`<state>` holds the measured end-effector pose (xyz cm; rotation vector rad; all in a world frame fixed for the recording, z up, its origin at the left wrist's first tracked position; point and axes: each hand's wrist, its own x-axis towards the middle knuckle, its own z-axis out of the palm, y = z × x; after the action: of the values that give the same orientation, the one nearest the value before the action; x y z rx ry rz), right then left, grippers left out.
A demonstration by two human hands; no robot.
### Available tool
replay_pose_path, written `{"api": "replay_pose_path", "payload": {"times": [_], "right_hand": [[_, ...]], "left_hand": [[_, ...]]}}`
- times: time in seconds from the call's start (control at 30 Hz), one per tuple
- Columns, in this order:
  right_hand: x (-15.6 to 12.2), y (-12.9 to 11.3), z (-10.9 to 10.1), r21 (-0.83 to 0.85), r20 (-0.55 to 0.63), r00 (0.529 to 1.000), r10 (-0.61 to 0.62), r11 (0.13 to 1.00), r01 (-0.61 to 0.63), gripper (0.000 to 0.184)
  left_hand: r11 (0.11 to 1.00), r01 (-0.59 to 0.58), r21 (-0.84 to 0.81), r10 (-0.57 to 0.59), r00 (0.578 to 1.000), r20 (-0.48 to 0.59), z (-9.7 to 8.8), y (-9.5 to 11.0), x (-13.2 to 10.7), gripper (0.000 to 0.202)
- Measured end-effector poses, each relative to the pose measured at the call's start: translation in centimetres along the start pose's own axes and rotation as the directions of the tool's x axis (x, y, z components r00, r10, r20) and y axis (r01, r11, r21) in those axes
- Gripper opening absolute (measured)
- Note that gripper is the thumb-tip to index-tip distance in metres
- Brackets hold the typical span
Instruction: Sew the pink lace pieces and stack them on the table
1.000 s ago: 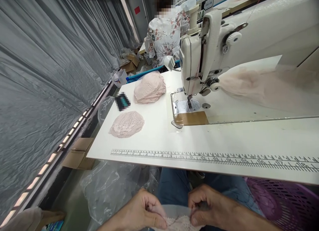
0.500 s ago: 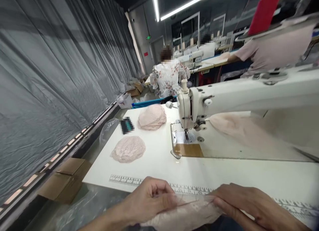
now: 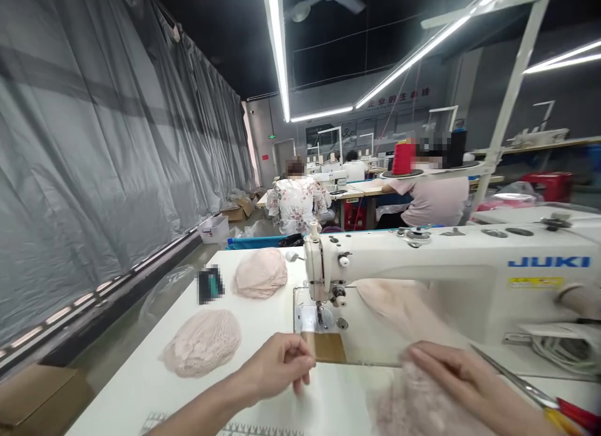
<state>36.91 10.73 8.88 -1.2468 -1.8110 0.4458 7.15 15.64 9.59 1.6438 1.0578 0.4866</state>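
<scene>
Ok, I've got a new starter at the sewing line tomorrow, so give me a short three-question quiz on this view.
1. True or false: the right hand rests on pink lace fabric.
2. Which brand is printed on the sewing machine? A) Singer B) JUKI C) Brother
3. How many pink lace stacks lie on the table left of the needle?

Key: 1 true; 2 B; 3 two, the near lace stack and the far lace stack. The left hand hovers near the brown needle-plate patch.
</scene>
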Motion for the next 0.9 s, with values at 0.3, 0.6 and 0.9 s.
{"api": "replay_pose_path", "payload": {"times": [0.3, 0.6, 0.9], "right_hand": [[1.7, -1.3, 3.1, -0.004, 0.161, 0.987, -0.015, 1.000, 0.015, 0.042], [0.2, 2.8, 2.4, -0.074, 0.032, 0.998, 0.056, 0.996, -0.054, 0.039], [-0.5, 2.2, 1.2, -0.026, -0.061, 0.989, 0.138, 0.990, -0.140, 0.045]], "left_hand": [[0.953, -0.077, -0.292, 0.167, 0.941, 0.296, 5.9, 0.0, 4.0, 0.060], [0.962, -0.016, -0.271, 0.074, 0.976, 0.205, 3.8, -2.7, 3.9, 0.066], [0.967, -0.095, -0.234, 0.138, 0.975, 0.174, 4.5, -2.6, 4.6, 0.070]]}}
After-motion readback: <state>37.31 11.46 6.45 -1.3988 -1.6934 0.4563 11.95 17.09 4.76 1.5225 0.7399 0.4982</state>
